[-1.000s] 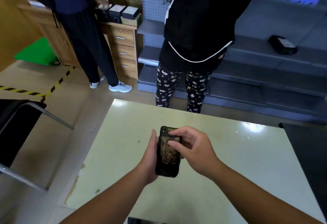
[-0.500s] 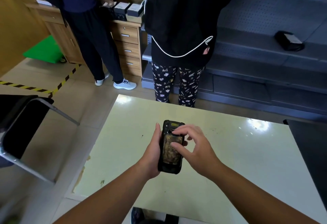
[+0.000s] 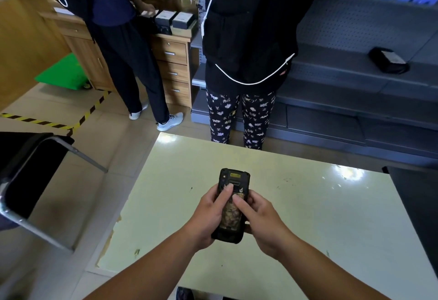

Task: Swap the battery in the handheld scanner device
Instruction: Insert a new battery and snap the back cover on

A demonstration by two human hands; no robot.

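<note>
Head view: black handheld scanner (image 3: 231,207) held back-up above pale tabletop (image 3: 308,216), gripped by left hand (image 3: 208,214) and right hand (image 3: 260,221), both thumbs pressing its worn back panel. Beyond: wooden drawers (image 3: 174,72), grey shelving (image 3: 355,86), two standing people.

a pale green table (image 3: 296,205) is catching bright glare near its far edge. beige floor tiles (image 3: 99,138) are showing yellow-black hazard tape (image 3: 47,123). a wooden drawer cabinet (image 3: 174,72) is standing beside grey metal shelving (image 3: 355,91), where two people are standing.
</note>
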